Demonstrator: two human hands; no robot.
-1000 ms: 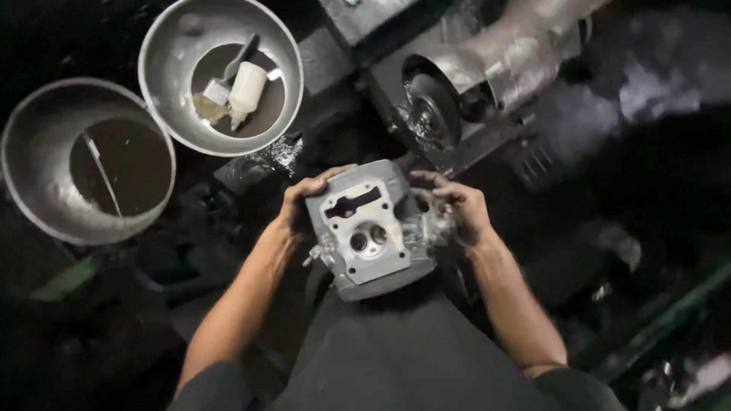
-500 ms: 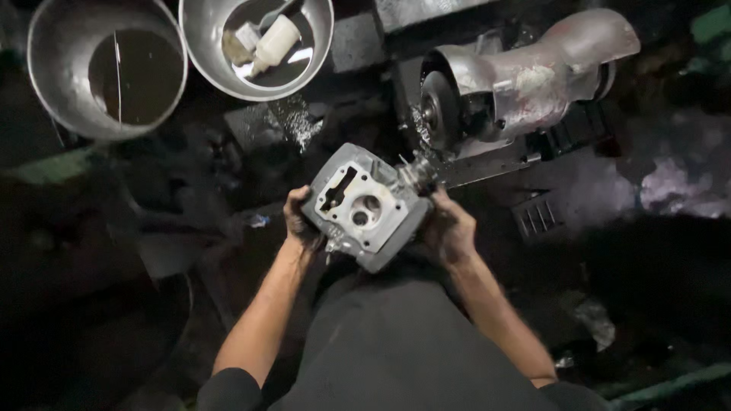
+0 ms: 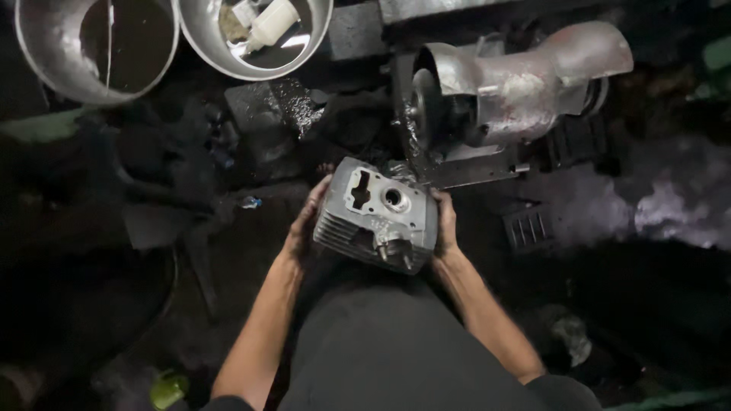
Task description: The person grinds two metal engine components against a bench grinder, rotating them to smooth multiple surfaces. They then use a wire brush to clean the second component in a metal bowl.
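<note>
The floor (image 3: 137, 304) is dark, oily and cluttered, seen from above past the person's dark-clad lap. Just beyond the knees, the left hand (image 3: 304, 224) and the right hand (image 3: 445, 228) are clamped on opposite sides of a grey finned engine cylinder head (image 3: 377, 217), held off the ground. It looks like heavy, rigid cast metal, probably greasy, so the flat side walls seem the safest hold rather than the thin fins. Its ported face points up and away from the person; its long axis runs left to right, slightly tilted. Beyond it stands a bench grinder (image 3: 518, 91), and farthest off, two metal basins (image 3: 46, 61), one holding a white bottle (image 3: 270, 23).
</note>
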